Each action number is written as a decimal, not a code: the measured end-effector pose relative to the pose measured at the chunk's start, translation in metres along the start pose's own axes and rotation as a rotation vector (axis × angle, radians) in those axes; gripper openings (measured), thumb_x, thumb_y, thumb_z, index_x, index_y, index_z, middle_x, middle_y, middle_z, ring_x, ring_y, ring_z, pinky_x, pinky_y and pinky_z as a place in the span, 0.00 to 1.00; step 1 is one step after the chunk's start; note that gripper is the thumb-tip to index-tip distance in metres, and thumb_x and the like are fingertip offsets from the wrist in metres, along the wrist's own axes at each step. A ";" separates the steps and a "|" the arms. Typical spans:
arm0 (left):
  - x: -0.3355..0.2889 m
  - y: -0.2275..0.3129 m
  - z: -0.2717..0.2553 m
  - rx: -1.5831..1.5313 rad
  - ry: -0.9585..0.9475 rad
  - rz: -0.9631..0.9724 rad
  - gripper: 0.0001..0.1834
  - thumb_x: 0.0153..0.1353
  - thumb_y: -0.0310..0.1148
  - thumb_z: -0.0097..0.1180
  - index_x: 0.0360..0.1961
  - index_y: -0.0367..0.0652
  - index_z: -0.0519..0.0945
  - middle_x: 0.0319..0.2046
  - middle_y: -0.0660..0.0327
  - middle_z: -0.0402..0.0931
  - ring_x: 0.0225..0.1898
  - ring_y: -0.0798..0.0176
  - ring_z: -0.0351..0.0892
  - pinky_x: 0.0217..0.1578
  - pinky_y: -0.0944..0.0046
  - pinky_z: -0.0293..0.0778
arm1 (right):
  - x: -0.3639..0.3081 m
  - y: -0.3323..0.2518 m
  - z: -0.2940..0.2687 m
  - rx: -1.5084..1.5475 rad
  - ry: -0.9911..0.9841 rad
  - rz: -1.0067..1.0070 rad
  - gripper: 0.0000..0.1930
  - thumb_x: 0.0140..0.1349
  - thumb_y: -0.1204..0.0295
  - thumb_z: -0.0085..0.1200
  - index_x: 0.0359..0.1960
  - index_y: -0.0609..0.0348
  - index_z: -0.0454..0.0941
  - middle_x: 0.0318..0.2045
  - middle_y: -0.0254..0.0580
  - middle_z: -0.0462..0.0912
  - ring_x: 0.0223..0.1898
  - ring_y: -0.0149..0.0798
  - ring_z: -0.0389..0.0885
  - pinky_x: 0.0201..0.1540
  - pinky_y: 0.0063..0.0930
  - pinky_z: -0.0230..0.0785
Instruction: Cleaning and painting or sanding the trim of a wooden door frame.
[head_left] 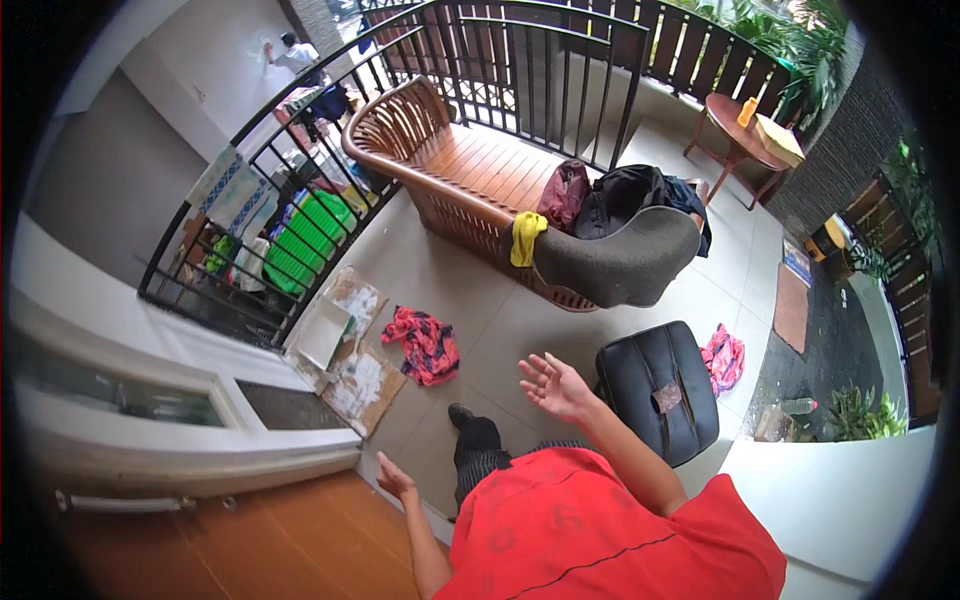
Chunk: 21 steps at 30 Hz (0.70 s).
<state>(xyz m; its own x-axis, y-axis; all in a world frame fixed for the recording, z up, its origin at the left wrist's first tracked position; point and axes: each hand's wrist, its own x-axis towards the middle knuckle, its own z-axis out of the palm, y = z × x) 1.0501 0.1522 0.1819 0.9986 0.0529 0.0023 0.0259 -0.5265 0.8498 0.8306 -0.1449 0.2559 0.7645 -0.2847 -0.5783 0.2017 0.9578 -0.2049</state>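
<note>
Both my hands are raised and hold nothing. My left hand is low at the left, fingers stretched out, beside the white window frame. My right hand is in front of me with its fingers spread, above the tiled floor. Just right of it stands a black padded seat with a small torn brownish patch on top. A crumpled pink-and-black cloth lies on the floor ahead of my hands. Another pink cloth is on the far side of the black seat.
A brown slatted bench carries dark bags, a grey cover and a yellow cloth. Paint-stained boards and a white tray lie left. Black railing curves behind. A person stands beyond it. A round table stands far right.
</note>
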 end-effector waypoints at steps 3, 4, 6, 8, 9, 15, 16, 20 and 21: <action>0.062 0.023 0.043 -0.082 -0.052 0.029 0.30 0.62 0.50 0.42 0.10 0.37 0.64 0.10 0.63 0.56 0.15 0.66 0.57 0.18 0.59 0.52 | 0.033 -0.023 0.038 -0.143 0.161 -0.185 0.16 0.64 0.55 0.40 0.48 0.47 0.68 0.46 0.30 0.75 0.41 0.36 0.74 0.41 0.27 0.65; 0.081 0.036 0.059 -0.145 -0.102 0.015 0.29 0.63 0.48 0.42 0.10 0.38 0.63 0.10 0.63 0.55 0.17 0.67 0.56 0.19 0.59 0.52 | 0.043 -0.032 0.047 -0.203 0.204 -0.258 0.17 0.64 0.56 0.41 0.50 0.48 0.67 0.45 0.31 0.76 0.36 0.33 0.75 0.37 0.25 0.65; 0.120 0.043 0.086 -0.175 -0.149 0.079 0.27 0.63 0.47 0.41 0.12 0.39 0.63 0.12 0.65 0.56 0.17 0.67 0.56 0.20 0.61 0.53 | 0.070 -0.053 0.066 -0.375 0.258 -0.376 0.17 0.63 0.56 0.42 0.49 0.50 0.68 0.44 0.32 0.76 0.34 0.33 0.75 0.34 0.24 0.65; 0.152 0.052 0.113 -0.199 -0.192 0.127 0.26 0.64 0.46 0.40 0.13 0.41 0.62 0.14 0.67 0.57 0.17 0.68 0.55 0.20 0.63 0.54 | 0.098 -0.079 0.083 -0.684 0.370 -0.528 0.18 0.62 0.57 0.44 0.48 0.52 0.69 0.41 0.33 0.78 0.31 0.31 0.76 0.31 0.24 0.66; 0.164 0.061 0.125 -0.322 -0.247 0.061 0.24 0.65 0.46 0.39 0.16 0.42 0.64 0.15 0.68 0.59 0.17 0.69 0.56 0.20 0.66 0.55 | 0.109 -0.093 0.090 -0.814 0.436 -0.569 0.17 0.62 0.57 0.45 0.47 0.54 0.70 0.39 0.33 0.79 0.30 0.30 0.77 0.30 0.23 0.66; 0.191 0.091 0.165 -0.628 -0.472 -0.176 0.20 0.67 0.47 0.35 0.30 0.42 0.69 0.18 0.69 0.65 0.17 0.76 0.60 0.16 0.77 0.57 | 0.198 -0.189 0.065 -1.356 0.818 -0.664 0.24 0.54 0.51 0.47 0.46 0.55 0.73 0.41 0.49 0.78 0.46 0.48 0.76 0.48 0.41 0.65; 0.192 0.092 0.168 -0.668 -0.471 -0.223 0.20 0.67 0.48 0.34 0.33 0.42 0.69 0.18 0.68 0.65 0.16 0.77 0.61 0.15 0.79 0.56 | 0.210 -0.202 0.068 -1.536 0.999 -0.583 0.27 0.54 0.48 0.45 0.48 0.56 0.72 0.44 0.49 0.77 0.48 0.50 0.74 0.51 0.42 0.63; 0.192 0.084 0.161 -0.495 -0.339 -0.174 0.22 0.66 0.52 0.35 0.41 0.43 0.70 0.17 0.67 0.68 0.14 0.76 0.63 0.15 0.78 0.57 | 0.267 -0.249 0.036 -1.807 1.237 -0.255 0.34 0.55 0.41 0.37 0.52 0.55 0.70 0.51 0.50 0.73 0.53 0.50 0.70 0.55 0.43 0.60; 0.185 0.087 0.163 -0.496 -0.286 -0.183 0.22 0.66 0.52 0.35 0.41 0.43 0.70 0.17 0.67 0.68 0.14 0.76 0.63 0.15 0.78 0.57 | 0.280 -0.260 0.023 -1.675 1.190 -0.099 0.36 0.52 0.38 0.37 0.51 0.54 0.72 0.51 0.50 0.72 0.53 0.48 0.70 0.55 0.41 0.59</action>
<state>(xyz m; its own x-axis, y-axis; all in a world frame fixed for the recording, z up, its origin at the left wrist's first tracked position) 1.2448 -0.0222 0.1700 0.9546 -0.1616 -0.2504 0.2423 -0.0682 0.9678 1.0068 -0.4725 0.1655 -0.0392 -0.8646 -0.5009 -0.9568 0.1771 -0.2307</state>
